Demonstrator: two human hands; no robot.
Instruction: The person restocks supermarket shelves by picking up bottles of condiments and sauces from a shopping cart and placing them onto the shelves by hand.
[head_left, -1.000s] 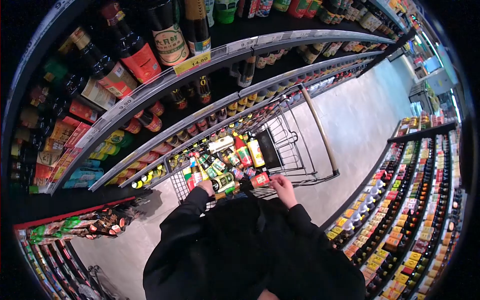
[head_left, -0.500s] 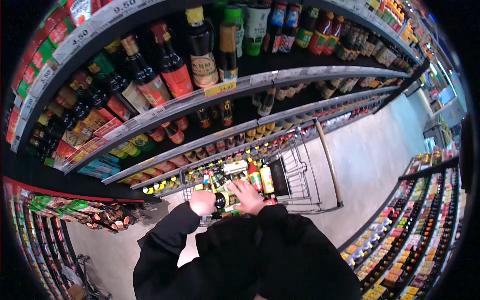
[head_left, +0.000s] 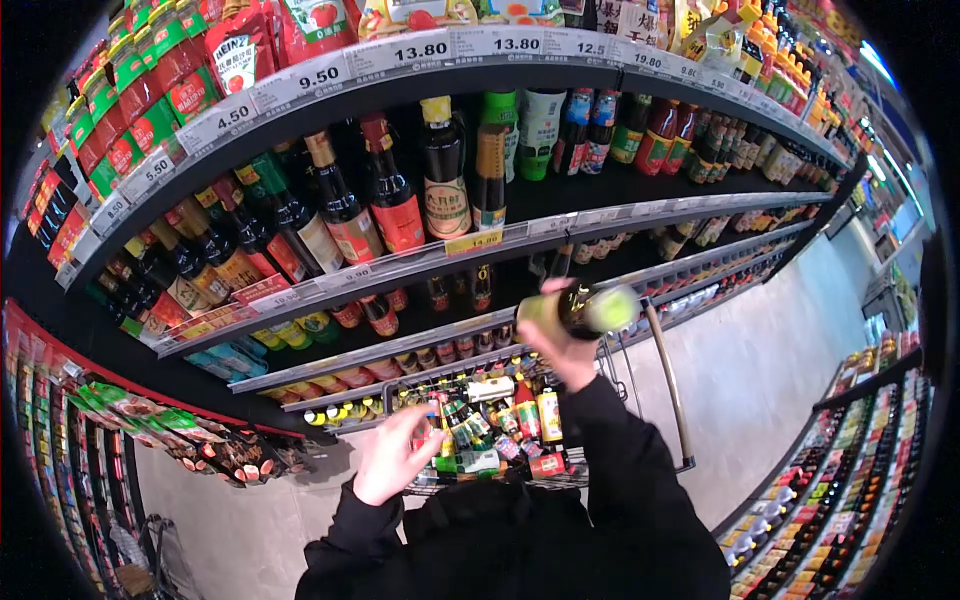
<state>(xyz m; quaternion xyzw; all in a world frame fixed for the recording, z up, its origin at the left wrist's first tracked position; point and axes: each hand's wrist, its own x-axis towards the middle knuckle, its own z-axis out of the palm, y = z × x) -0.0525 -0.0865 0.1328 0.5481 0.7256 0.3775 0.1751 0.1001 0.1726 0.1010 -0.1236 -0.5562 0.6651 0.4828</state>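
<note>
A dark bottle with a pale green label and light green cap is gripped in my right hand, tilted and blurred, in front of the lower shelves. My left hand is raised over the left end of the cart, its fingers apart and slightly curled, holding nothing. Below and between the hands, the metal shopping cart holds several bottles and packages. Among them are a red-bodied bottle, a yellow-labelled bottle and a white-labelled item.
Ahead, a long shelf carries dark sauce bottles, with pouches and jars above. The cart's handle is at the right. Another stocked shelf stands at the far right. Bagged goods hang over the left shelf edge.
My right hand has lifted the dark bottle out of the cart, up and to the right. My left hand has opened away from it. The view has tilted up, showing more of the upper shelf.
</note>
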